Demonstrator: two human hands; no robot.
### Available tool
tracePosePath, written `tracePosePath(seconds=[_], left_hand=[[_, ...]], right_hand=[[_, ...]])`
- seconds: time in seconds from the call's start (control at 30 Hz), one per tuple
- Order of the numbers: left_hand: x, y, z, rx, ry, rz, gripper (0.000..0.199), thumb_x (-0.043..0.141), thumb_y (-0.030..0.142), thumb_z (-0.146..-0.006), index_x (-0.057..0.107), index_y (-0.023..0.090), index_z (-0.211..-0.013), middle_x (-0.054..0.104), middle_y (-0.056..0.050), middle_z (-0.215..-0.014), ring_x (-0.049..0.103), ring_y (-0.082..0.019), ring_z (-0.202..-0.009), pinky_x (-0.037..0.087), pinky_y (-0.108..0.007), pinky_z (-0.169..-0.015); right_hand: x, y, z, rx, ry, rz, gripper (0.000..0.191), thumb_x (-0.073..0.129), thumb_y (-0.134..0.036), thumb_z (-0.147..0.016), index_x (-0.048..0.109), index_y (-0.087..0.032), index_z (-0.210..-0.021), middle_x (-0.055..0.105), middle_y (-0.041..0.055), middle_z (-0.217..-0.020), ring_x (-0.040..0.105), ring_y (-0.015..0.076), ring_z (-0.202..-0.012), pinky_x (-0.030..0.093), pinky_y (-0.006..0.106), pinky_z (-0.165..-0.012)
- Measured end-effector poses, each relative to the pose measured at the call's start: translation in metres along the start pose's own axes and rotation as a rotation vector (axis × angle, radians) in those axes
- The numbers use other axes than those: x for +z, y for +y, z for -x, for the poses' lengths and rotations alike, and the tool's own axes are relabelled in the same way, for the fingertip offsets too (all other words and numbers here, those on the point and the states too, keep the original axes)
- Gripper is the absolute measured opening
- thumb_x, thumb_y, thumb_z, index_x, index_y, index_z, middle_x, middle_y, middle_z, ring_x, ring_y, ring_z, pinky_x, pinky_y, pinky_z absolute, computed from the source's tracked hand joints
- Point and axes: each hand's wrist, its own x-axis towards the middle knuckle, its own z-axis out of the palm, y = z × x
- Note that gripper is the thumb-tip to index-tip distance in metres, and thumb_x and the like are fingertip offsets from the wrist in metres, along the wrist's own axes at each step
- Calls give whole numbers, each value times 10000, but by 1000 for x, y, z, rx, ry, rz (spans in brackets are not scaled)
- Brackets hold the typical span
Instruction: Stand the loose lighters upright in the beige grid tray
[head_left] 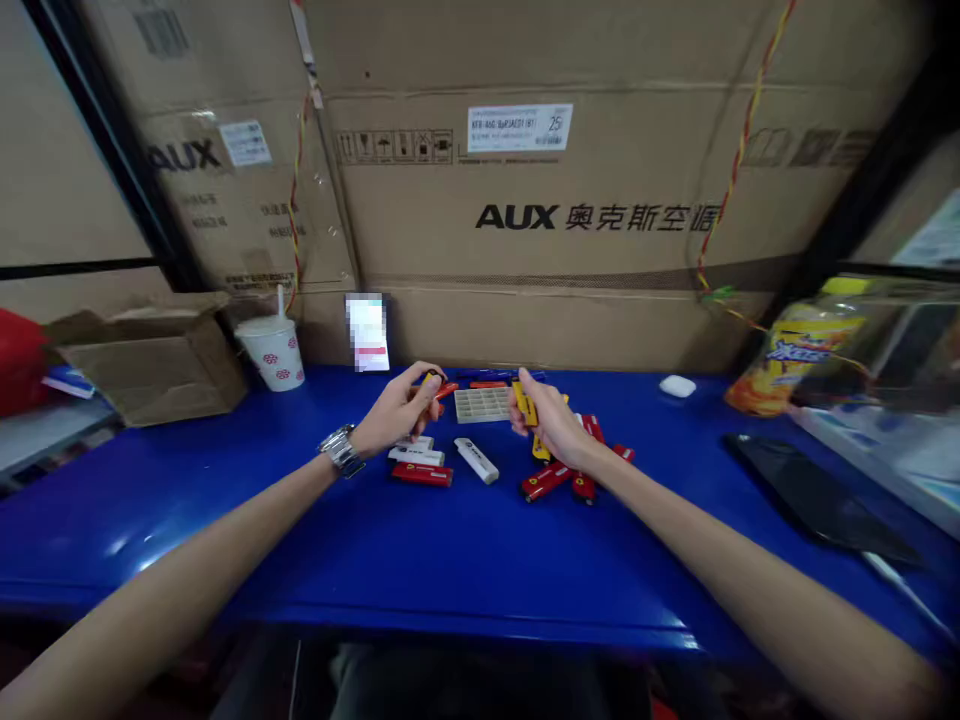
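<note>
My left hand (401,412), with a metal watch on its wrist, is closed around a small yellow and black piece (431,377), probably a lighter, mostly hidden by the fingers. My right hand (553,418) grips a yellow lighter (526,404) near the right end of a cream compartment tray (482,404). Below my left hand lie white lighters (416,456) and a red lighter (422,474). One white lighter (476,461) rests alone between the hands. Several red lighters (546,481) and a yellow lighter (539,448) lie in a loose pile under my right hand.
Behind the blue table (450,570) stand large cardboard boxes (600,270). A paper cup (274,352), an open carton (161,365) and an upright lit phone (367,333) are at left. A white case (677,386), a bottle (791,355) and a dark phone (814,495) with cable lie right.
</note>
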Motion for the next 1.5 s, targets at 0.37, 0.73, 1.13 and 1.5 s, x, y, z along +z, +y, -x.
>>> tracePosePath(seconds=[0.37, 0.73, 1.13, 1.5], left_hand=[[3, -2, 1, -108, 91, -1, 469, 571, 533, -810, 405, 187, -540, 336, 68, -405, 270, -30, -310, 186, -197, -305], [1, -6, 2, -75, 116, -167, 293, 606, 401, -753, 477, 180, -611, 371, 65, -440, 348, -50, -326, 229, -198, -314], [-3, -14, -4, 11, 206, -234, 303, 672, 358, -685, 440, 186, -594, 475, 44, -524, 345, -58, -429, 242, -217, -404], [-6, -17, -7, 17, 197, -375, 301, 628, 377, -700, 423, 191, -582, 370, 63, -519, 306, -79, -480, 227, -229, -445]], right_hand=[[11, -18, 13, 214, 186, -172, 392, 239, -445, -903, 407, -222, -628, 282, -69, -333, 169, 67, -273, 124, 189, -302], [14, -17, 13, 184, 206, -137, 234, 260, -278, -813, 437, -220, -672, 315, -49, -302, 185, 83, -256, 142, 194, -292], [13, -16, 9, 204, 81, 17, 335, 427, -602, -846, 367, -276, -899, 490, -65, -496, 346, 82, -333, 144, 159, -317], [8, 5, -49, -367, 20, 470, 253, 571, -438, -805, 552, -190, -854, 468, -27, -637, 418, 109, -556, 368, 262, -538]])
